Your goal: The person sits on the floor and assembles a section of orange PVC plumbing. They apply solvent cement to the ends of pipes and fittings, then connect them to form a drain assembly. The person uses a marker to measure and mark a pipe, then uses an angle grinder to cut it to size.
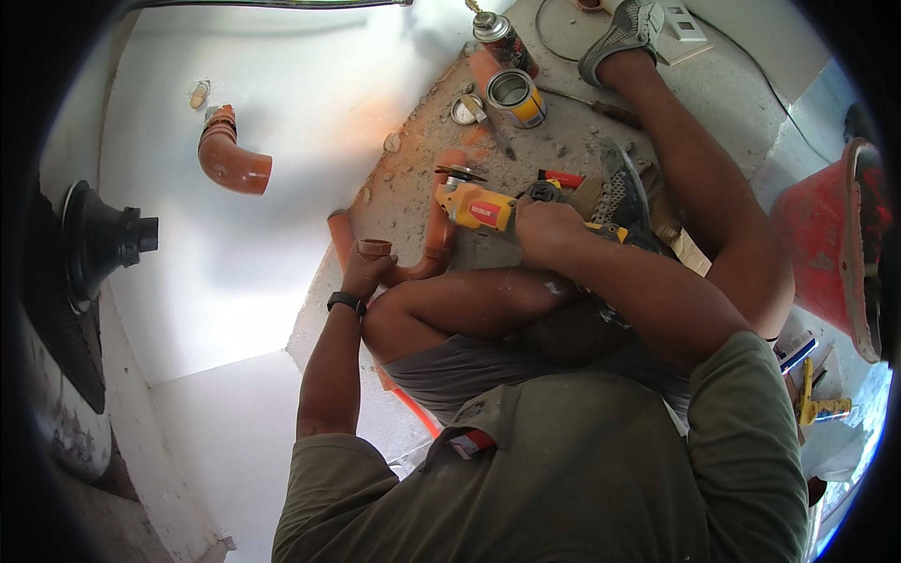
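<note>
My right hand (549, 232) is wrapped round the body of a yellow angle grinder (474, 206). Its disc (460, 174) lies at the far, straight end of an orange-brown plastic pipe (439, 228); whether disc and pipe touch, or the disc spins, I cannot tell. This pipe curves in a U back toward me, and my left hand (368, 272) is closed round its near, open-mouthed end. Part of the U is hidden behind my raised knee. Another orange-brown pipe piece (340, 228) shows just beyond my left hand.
An orange-brown elbow (235, 161) juts from the white wall. On the dusty floor stand an open can (514, 94) and a spray can (497, 36), with a lid and brush (466, 110) nearby. A red bucket (826, 244) is at right; a black round fitting (94, 239) is at left.
</note>
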Motion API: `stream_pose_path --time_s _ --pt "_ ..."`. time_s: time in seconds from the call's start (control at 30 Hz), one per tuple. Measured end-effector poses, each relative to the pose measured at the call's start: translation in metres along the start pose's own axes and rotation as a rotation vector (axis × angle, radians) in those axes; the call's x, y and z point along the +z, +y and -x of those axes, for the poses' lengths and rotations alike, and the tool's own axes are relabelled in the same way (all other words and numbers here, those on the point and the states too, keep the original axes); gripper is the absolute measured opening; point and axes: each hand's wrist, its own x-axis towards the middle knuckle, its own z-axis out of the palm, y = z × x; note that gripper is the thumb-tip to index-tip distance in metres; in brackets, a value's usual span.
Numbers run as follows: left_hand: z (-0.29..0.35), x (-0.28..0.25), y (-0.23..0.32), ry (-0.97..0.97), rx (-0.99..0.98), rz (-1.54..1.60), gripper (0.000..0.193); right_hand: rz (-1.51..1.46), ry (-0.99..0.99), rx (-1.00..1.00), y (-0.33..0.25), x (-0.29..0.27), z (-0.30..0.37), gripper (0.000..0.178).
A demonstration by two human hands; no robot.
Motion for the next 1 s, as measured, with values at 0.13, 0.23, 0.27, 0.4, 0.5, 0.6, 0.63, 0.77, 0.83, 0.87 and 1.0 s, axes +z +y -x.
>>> stream_pose_path --time_s 0.13,0.23,0.27,0.4,0.5,0.6,0.63,0.77,0.83,0.87,1.0 --pt "-0.005 -0.012 -0.034 0.078 -0.065 0.073 0.054 -0.006 0.017 -0.011 0.005 0.001 0.009 0.048" --pt "-0.003 -0.019 -0.057 0.120 -0.160 0.032 0.060 -0.053 0.026 -0.006 0.008 0.002 0.013 0.049" --pt "-0.004 -0.020 -0.063 0.110 -0.138 0.074 0.061 -0.050 0.030 -0.010 0.009 0.002 0.014 0.051" --pt "-0.012 -0.022 -0.078 0.111 -0.187 0.052 0.065 -0.026 0.025 -0.004 0.012 0.004 0.015 0.055" --pt "-0.022 -0.024 -0.067 0.376 -0.119 -0.520 0.063 -0.068 0.034 -0.017 0.013 0.001 0.018 0.057" --pt "-0.032 -0.024 -0.023 0.312 0.053 -0.791 0.055 -0.076 0.022 0.011 0.013 -0.005 0.020 0.060" --pt "-0.032 -0.023 -0.001 0.220 0.107 -0.790 0.052 -0.085 0.030 0.014 0.013 -0.008 0.021 0.063" --pt "-0.011 0.023 0.086 -0.189 0.011 -0.327 0.049 -0.138 0.014 -0.001 0.017 -0.019 0.023 0.068" --pt "0.013 0.063 0.113 -0.368 -0.073 -0.023 0.050 -0.216 -0.001 -0.038 0.021 -0.023 0.022 0.071" --pt "0.027 0.085 0.120 -0.412 -0.118 0.222 0.052 -0.265 -0.009 -0.066 0.023 -0.024 0.022 0.075" --pt "0.055 0.148 0.132 -0.428 -0.102 0.874 0.059 -0.421 -0.026 -0.150 0.028 -0.030 0.020 0.082"
